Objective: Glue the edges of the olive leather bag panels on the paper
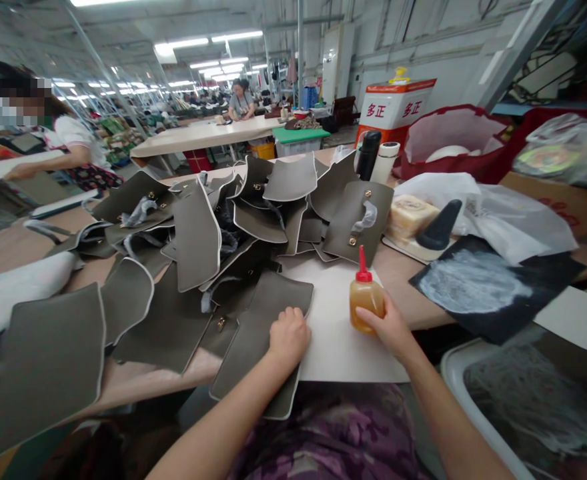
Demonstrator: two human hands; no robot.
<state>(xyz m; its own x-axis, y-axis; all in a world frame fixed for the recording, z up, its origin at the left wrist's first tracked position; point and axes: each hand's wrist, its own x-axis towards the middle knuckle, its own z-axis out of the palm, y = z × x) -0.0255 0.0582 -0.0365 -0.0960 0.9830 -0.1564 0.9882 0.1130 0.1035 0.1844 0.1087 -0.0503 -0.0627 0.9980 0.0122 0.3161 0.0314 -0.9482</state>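
Note:
My right hand (391, 323) is wrapped round a squeeze bottle (364, 300) of amber liquid, probably glue, with a red nozzle pointing up. The bottle is upright over a white board (333, 353). My left hand (289, 337) has its fingers curled at the right edge of a dark grey leather-like panel (258, 320) with pale edges; the fingertips are partly hidden. That panel overhangs the table's front edge. Beyond both hands lies a heap of similar grey bag pieces (198, 233), some with wrapped handles and gold-coloured fittings.
A black cloth (488, 283) with white residue lies right, near a dark-handled tool (439, 227) and a yellowish block (413, 217). Behind stand a black bottle (368, 153), a white bottle (385, 162) and a red bag (453, 143). A white tub (451, 373) is lower right. Co-workers (76, 143) are beyond.

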